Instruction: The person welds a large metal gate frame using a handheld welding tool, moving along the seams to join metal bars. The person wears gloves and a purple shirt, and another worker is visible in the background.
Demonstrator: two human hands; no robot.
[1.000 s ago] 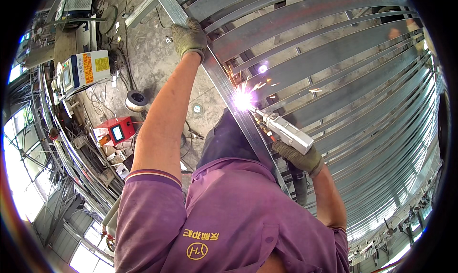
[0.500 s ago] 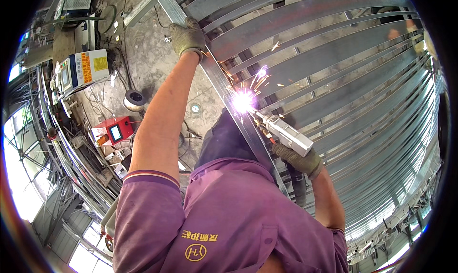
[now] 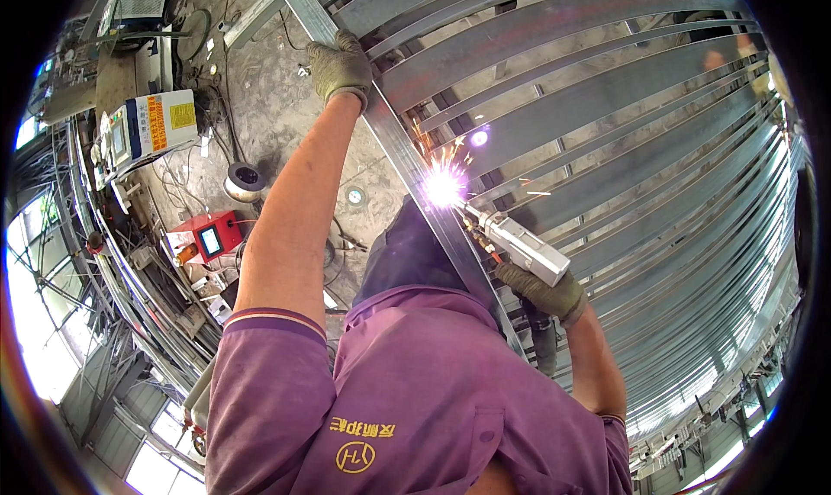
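In a greenish work glove, my right hand is wrapped round the grip of a silver welding gun. The gun's nozzle points up and left at a metal rail, where a bright white-violet arc throws orange sparks and hides the joint. My left hand, gloved too, is closed over the same rail farther up. Flat grey metal slats run off to the right from this rail. A dark hose or cable hangs below my right hand.
On the left floor stand a red box with a screen, a wire spool and a white-and-blue machine. Cables trail across the concrete. Long metal bars are stacked at the far left. A round gauge-like disc lies near my left forearm.
The arc and gun have shifted very slightly to the right, and the sparks fly in a different pattern. My left hand stays in place on the rail.
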